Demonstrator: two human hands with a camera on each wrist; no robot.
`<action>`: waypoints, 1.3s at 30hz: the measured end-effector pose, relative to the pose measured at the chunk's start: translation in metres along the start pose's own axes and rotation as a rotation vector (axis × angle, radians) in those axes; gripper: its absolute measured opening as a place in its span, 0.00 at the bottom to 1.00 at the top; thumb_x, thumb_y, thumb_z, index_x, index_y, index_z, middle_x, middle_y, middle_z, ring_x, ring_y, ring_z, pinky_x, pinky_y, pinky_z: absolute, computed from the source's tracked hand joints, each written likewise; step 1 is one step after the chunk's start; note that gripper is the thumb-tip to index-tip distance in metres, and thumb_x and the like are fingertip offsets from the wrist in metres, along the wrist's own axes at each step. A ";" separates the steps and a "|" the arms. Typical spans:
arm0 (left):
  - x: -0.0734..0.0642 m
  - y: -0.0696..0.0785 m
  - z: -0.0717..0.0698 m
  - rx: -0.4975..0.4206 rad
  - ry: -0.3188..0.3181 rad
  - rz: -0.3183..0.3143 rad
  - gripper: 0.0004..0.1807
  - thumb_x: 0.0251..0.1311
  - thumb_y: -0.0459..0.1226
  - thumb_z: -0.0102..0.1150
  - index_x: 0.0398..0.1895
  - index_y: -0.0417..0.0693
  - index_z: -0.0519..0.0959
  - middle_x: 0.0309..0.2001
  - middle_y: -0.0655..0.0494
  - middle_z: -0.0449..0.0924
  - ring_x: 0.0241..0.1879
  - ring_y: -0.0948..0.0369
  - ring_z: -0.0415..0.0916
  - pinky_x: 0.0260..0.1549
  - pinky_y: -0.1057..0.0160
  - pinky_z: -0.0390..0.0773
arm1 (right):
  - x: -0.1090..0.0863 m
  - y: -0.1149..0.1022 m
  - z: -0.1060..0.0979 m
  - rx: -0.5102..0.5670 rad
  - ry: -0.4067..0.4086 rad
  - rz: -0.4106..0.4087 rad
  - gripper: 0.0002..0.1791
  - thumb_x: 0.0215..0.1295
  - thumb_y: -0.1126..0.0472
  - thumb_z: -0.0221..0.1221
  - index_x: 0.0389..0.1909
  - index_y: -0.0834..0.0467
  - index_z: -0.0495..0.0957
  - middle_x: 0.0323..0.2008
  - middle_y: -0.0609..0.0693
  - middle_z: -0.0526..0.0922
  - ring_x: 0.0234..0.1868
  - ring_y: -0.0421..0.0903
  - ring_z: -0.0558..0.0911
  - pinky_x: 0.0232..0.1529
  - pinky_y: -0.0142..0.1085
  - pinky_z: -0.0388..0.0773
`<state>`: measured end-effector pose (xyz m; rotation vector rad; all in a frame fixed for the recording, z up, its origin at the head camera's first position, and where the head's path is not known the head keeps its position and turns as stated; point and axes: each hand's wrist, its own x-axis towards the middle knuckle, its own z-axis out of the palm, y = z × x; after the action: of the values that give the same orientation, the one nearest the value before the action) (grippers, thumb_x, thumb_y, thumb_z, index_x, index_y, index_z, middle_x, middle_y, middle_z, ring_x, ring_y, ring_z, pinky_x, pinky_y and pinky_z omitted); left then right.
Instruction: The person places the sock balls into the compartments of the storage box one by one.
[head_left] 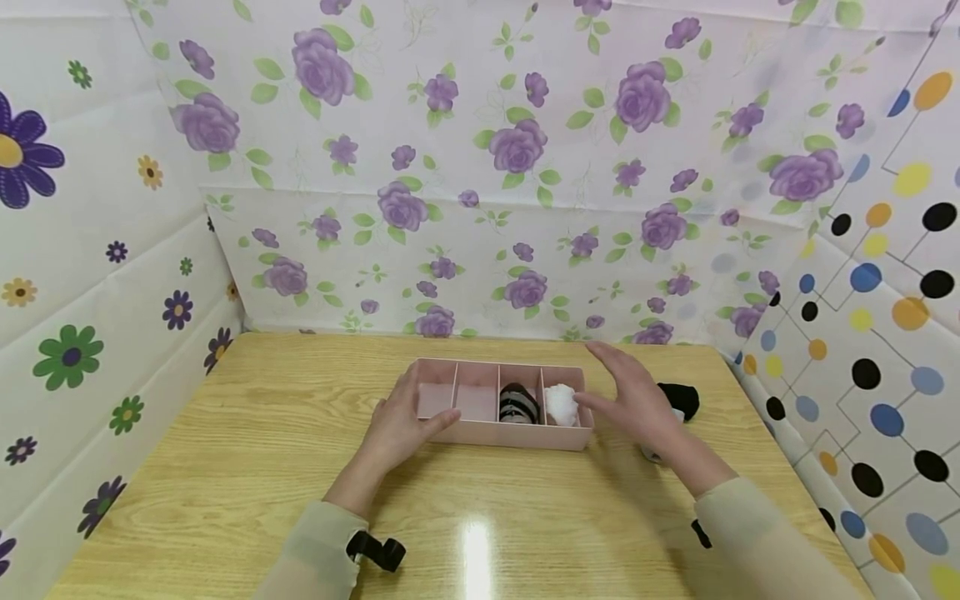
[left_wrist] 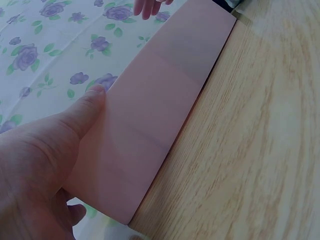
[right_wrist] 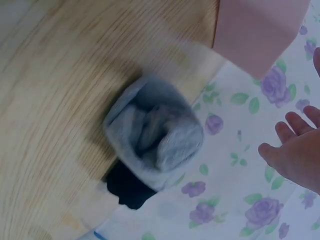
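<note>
A long pink divided box (head_left: 517, 435) sits on the table. My left hand (head_left: 397, 429) grips its left end, the thumb over the front rim and the fingers around the end wall. In the rightmost compartment lies a crumpled white cloth bundle (head_left: 561, 405). The compartment beside it holds a dark bundle with grey stripes (head_left: 519, 406), probably a rolled sock. Over the box's right end, my right hand (head_left: 637, 404) has its fingers spread and holds nothing. Beyond that hand are a grey rolled sock (right_wrist: 155, 130) and a black cloth bundle (head_left: 681, 400), partly hidden by the hand in the head view.
The box's two left compartments show bare pink bottoms. A wood-grain table (head_left: 277, 417) lies under everything. Flower-patterned sheeting (head_left: 480, 250) stands behind it, with a dotted sheet (head_left: 870, 375) on the right side.
</note>
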<state>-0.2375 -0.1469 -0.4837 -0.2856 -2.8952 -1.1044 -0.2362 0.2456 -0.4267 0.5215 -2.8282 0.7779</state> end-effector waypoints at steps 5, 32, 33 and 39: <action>0.000 0.001 0.000 -0.004 0.002 0.003 0.67 0.70 0.63 0.71 0.92 0.40 0.38 0.88 0.33 0.47 0.85 0.37 0.50 0.79 0.23 0.44 | -0.012 0.013 -0.012 -0.014 -0.002 0.025 0.50 0.76 0.47 0.71 0.90 0.53 0.56 0.85 0.63 0.60 0.83 0.71 0.60 0.74 0.74 0.64; 0.001 0.001 0.000 0.001 -0.008 0.001 0.67 0.70 0.64 0.70 0.92 0.41 0.38 0.88 0.35 0.45 0.86 0.38 0.48 0.79 0.24 0.43 | -0.071 0.085 -0.032 -0.016 -0.025 0.097 0.54 0.75 0.42 0.71 0.89 0.60 0.55 0.83 0.71 0.59 0.80 0.76 0.61 0.70 0.76 0.65; 0.001 0.000 0.000 0.002 -0.008 0.002 0.67 0.70 0.64 0.70 0.92 0.41 0.38 0.88 0.35 0.45 0.86 0.38 0.48 0.79 0.24 0.43 | -0.073 0.086 -0.032 -0.019 -0.026 0.094 0.54 0.75 0.42 0.71 0.89 0.60 0.55 0.83 0.71 0.59 0.79 0.76 0.61 0.70 0.76 0.65; 0.001 -0.002 0.000 0.002 -0.005 0.004 0.70 0.67 0.70 0.67 0.92 0.42 0.38 0.88 0.35 0.46 0.86 0.38 0.48 0.79 0.25 0.43 | -0.081 0.094 -0.031 -0.028 -0.034 0.100 0.53 0.72 0.42 0.73 0.88 0.60 0.58 0.82 0.71 0.63 0.78 0.79 0.61 0.69 0.78 0.63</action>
<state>-0.2388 -0.1478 -0.4850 -0.2939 -2.8992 -1.1016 -0.1944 0.3611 -0.4636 0.3959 -2.9107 0.7524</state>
